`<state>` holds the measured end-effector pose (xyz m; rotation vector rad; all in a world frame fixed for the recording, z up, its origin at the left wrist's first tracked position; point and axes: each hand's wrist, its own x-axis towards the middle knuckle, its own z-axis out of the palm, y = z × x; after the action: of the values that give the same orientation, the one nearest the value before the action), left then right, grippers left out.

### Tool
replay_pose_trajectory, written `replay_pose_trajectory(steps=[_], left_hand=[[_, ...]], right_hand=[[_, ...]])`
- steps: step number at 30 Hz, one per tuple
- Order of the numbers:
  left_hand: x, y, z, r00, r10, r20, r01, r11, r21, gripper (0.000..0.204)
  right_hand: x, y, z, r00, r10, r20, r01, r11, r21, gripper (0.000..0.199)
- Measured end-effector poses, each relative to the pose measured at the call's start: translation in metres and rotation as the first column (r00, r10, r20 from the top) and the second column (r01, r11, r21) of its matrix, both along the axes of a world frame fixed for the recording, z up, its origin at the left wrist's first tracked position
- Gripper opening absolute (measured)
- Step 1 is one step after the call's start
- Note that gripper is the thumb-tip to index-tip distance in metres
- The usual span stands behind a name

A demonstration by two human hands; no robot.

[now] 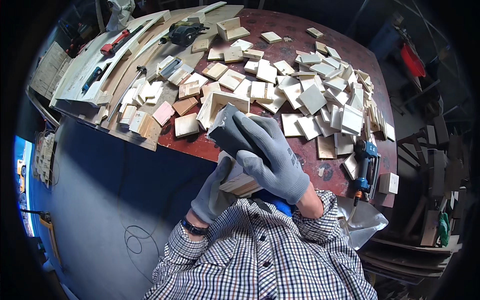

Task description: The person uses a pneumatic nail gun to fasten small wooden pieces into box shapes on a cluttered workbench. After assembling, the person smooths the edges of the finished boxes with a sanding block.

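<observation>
Both my hands wear grey gloves. My right hand (272, 157) grips a dark grey block (226, 131), pressed on top of a small wooden box (239, 183). My left hand (212, 192) holds that wooden box from below, close to my chest at the near edge of the dark red round table (210, 147). My checked shirt sleeves fill the lower part of the view.
Several square wooden tiles (312, 97) and open wooden boxes (220, 102) cover the table. A blue nail gun (365, 167) lies at the right edge. A circular saw (185, 32), a red clamp (114, 42) and long boards (100, 65) lie at the back left. Cables lie on the floor.
</observation>
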<state>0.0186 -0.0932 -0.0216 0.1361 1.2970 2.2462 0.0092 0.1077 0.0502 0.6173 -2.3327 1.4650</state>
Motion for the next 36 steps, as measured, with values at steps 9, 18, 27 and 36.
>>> replay_pose_trajectory(steps=[9, 18, 27, 36], left_hand=[[0.002, -0.011, 0.010, 0.942, 0.218, -0.255, -0.276, 0.935, -0.223, 0.074], [-0.007, -0.018, -0.014, 0.866, -0.005, -0.500, -0.220, 0.895, -0.389, 0.049], [0.005, -0.043, -0.016, 0.561, -0.135, -0.817, -0.482, 0.748, -0.455, 0.047], [0.004, -0.007, 0.021, 0.897, 0.088, -0.433, -0.204, 0.952, -0.228, 0.071]], right_hand=[[0.035, 0.040, 0.000, 0.997, 0.049, -0.065, -0.014, 0.890, 0.455, 0.068], [0.020, 0.034, 0.021, 0.971, -0.033, -0.236, 0.103, 0.951, 0.290, 0.066], [0.022, 0.077, -0.053, 0.964, -0.252, -0.079, 0.263, 0.892, 0.368, 0.062], [0.024, 0.021, 0.019, 0.969, -0.023, -0.246, 0.129, 0.897, 0.423, 0.064]])
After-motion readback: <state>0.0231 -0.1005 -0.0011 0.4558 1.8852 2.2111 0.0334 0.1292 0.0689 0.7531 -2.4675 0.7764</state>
